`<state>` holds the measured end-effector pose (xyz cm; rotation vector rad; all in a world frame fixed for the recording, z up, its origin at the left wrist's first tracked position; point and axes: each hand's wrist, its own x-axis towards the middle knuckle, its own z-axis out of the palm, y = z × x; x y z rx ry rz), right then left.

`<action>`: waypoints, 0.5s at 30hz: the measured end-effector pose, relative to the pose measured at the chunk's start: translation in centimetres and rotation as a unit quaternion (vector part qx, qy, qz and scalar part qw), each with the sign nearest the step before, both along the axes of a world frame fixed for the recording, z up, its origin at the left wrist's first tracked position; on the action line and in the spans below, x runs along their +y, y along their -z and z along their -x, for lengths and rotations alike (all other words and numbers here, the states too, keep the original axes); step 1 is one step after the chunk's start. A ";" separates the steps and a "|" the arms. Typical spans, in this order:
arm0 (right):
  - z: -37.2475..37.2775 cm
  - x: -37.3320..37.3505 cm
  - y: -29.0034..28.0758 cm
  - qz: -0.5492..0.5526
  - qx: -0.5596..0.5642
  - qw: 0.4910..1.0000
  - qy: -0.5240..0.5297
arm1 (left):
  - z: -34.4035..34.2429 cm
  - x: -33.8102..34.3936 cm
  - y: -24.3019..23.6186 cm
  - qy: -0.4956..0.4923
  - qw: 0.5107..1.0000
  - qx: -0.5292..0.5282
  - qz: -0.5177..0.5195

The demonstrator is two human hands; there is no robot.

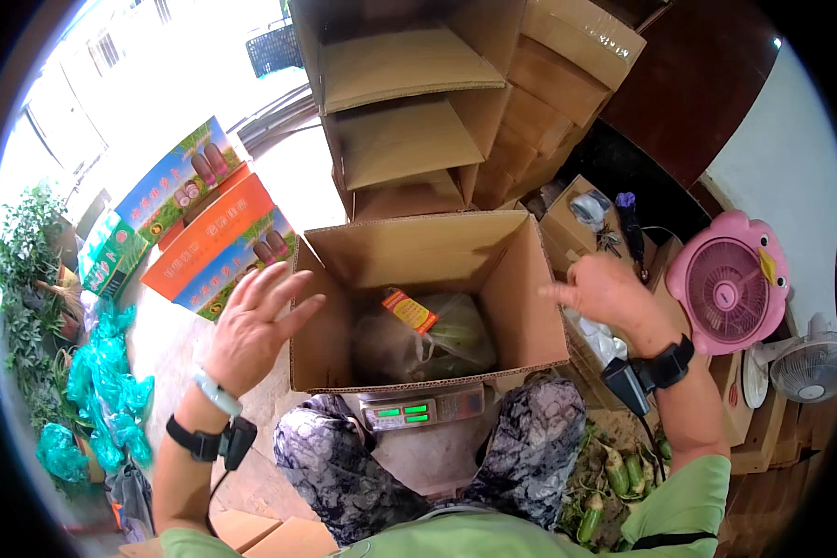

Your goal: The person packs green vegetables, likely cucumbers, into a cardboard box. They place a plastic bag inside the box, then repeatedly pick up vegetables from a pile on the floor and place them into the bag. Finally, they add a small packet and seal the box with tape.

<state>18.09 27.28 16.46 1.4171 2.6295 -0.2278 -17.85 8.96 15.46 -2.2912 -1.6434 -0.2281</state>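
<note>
An open cardboard box [539, 321] stands on a digital scale [437, 409] between my knees. Inside it lies a clear plastic bag [456, 339] of greenish contents, with an orange and yellow tag [409, 311] on top. My left hand [256, 325] is at the box's left edge, fingers spread and nothing in them; whether it touches the cardboard I cannot tell. Over the right side, my right hand [612, 293] points its thumb toward the box, its other fingers bent and partly hidden. Nothing shows in its grasp. Both wrists wear black straps with small devices.
Empty cartons [409, 65] are stacked beyond the box. Printed colourful cartons [214, 232] stand at the left, near teal plastic bags [112, 372] and leafy plants [28, 279]. On the right are a pink fan [727, 284], a white fan [809, 367] and green-purple vegetables [628, 474] on the floor.
</note>
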 end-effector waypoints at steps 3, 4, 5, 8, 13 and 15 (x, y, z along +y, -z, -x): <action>0.6 -0.1 1.0 0.164 0.020 0.983 0.083 | 0.5 2.5 0.5 0.070 0.989 0.091 0.096; 0.6 0.0 1.4 0.197 0.041 0.975 0.091 | 0.7 3.1 0.7 0.084 0.979 0.120 0.142; 1.0 0.2 1.4 0.213 0.017 0.971 0.109 | 0.9 3.7 1.3 0.098 0.976 0.133 0.140; 1.7 0.3 1.4 0.116 -0.005 0.989 0.089 | 1.4 3.5 1.6 0.122 0.964 0.209 0.109; 4.5 3.7 1.4 0.057 -0.066 0.996 0.004 | -0.7 0.8 1.3 0.136 0.951 0.238 0.143; 6.8 5.2 1.0 -0.002 -0.046 0.998 -0.050 | -2.4 -1.6 1.0 0.140 0.957 0.197 0.164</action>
